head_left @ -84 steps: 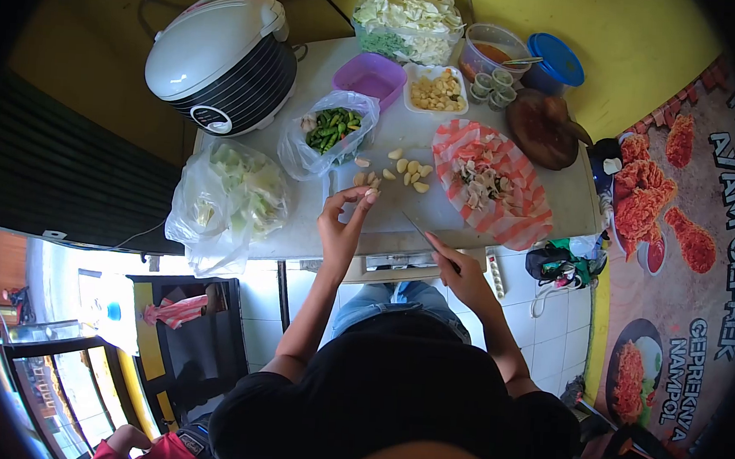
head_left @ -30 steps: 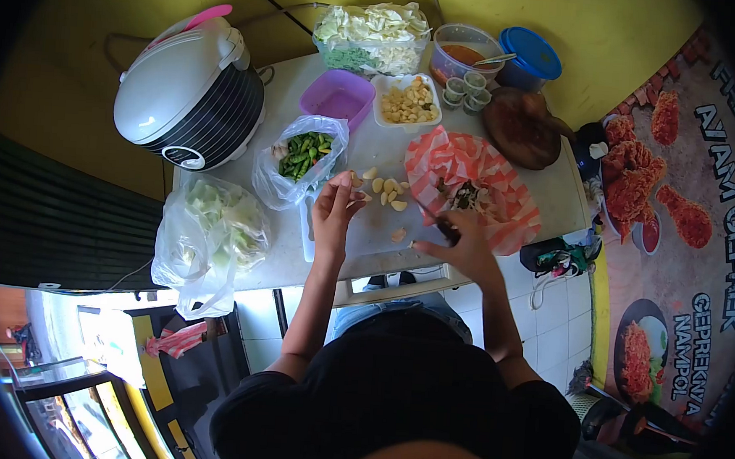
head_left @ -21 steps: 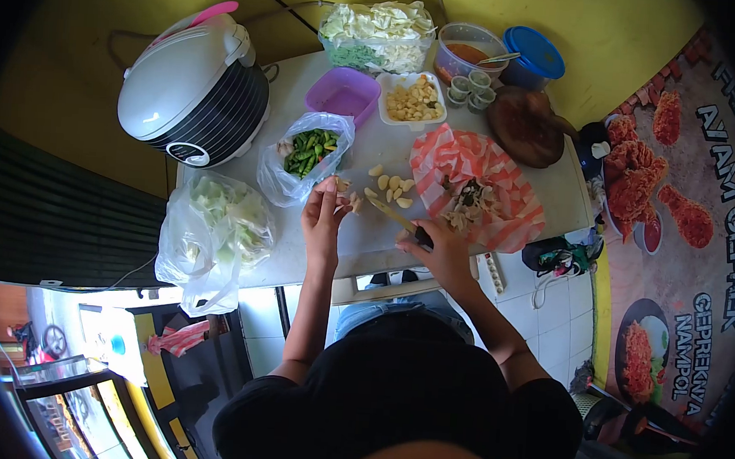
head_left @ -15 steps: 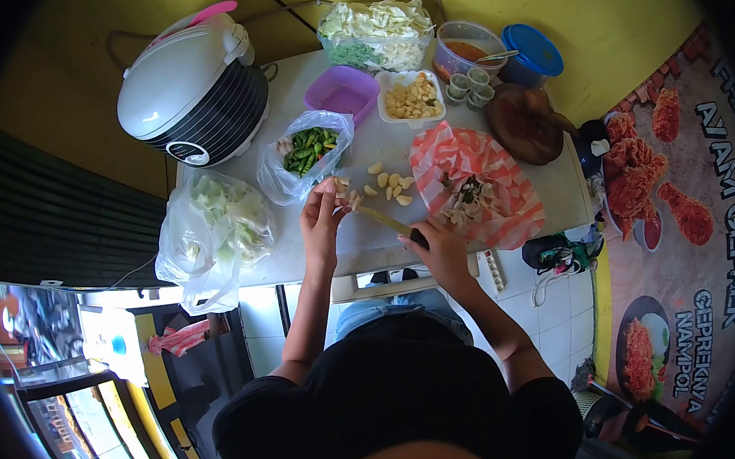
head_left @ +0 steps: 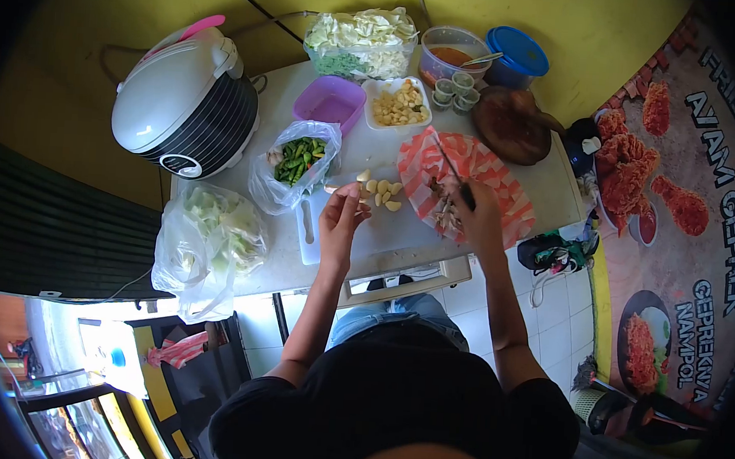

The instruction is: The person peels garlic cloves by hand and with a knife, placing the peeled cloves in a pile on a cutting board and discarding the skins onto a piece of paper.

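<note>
My left hand (head_left: 342, 217) is over the white cutting board (head_left: 307, 230), fingertips pinched on a garlic clove that they mostly hide. Right beyond those fingertips lie several peeled garlic cloves (head_left: 384, 188). My right hand (head_left: 482, 215) is closed round the black handle of a knife (head_left: 446, 156), whose blade points away and to the left. Both hand and knife are over a red-and-white checked paper (head_left: 509, 192) with garlic skins (head_left: 446, 217) on it. Close to my left hand is a plastic bag of green chillies (head_left: 298, 160).
A rice cooker (head_left: 186, 105) stands at the left, above a bag of leafy greens (head_left: 216, 229). Along the back are a purple tub (head_left: 329, 101), a tray of garlic (head_left: 399, 105), a cabbage container (head_left: 362, 40), a sauce tub (head_left: 451, 54) and a stone mortar (head_left: 512, 129).
My right hand has carried the knife right and away from my left hand, over the checked paper, turning the blade outward. My left hand has shifted slightly right. The view has moved a little.
</note>
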The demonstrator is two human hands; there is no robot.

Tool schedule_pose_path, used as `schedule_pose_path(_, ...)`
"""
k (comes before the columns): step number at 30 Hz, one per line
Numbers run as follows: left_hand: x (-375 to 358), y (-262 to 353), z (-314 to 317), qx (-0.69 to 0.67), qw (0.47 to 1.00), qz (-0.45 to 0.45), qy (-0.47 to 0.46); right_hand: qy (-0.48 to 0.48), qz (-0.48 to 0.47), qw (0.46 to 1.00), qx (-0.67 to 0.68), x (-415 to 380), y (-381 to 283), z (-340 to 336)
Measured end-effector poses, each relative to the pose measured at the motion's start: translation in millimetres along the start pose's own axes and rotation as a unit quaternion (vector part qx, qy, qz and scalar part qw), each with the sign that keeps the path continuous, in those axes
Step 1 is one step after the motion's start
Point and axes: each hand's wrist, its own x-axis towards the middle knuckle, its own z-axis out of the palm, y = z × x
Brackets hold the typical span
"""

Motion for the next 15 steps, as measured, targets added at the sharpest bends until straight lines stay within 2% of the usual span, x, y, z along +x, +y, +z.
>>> schedule_pose_path(2, -0.2, -2.1, 7.3, -0.003, 1.000, -0.003, -0.017, 0.030, 0.051, 0.997, -0.048, 10.3, -3.3, -14.0)
schedule_pose_path(5, 0.6, -1.6, 13.3, -0.022, 1.000, -0.004, -0.018, 0.071, 0.032, 0.996, -0.048, 0.8, -1.8, -18.3)
schedule_pose_path(8, 1.7, -2.2, 12.0, -0.019, 1.000, -0.013, -0.014, -0.022, -0.031, 0.997, -0.074, -27.8, -0.2, -11.0)
schedule_pose_path(11, 0.5, -1.1, 12.4, -0.004, 1.000, -0.018, -0.021, -0.039, -0.080, 0.991, -0.100, -39.8, -3.7, -0.8)
schedule_pose_path(14, -1.2, -1.7, 15.6, -0.004, 0.999, -0.028, -0.030, -0.058, -0.045, 0.990, -0.123, -32.0, 11.3, 2.0)
schedule_pose_path(15, -0.8, -3.2, 16.3, -0.023, 0.998, -0.037, -0.043, -0.025, -0.068, 0.991, -0.110, -24.5, 18.5, 0.9)
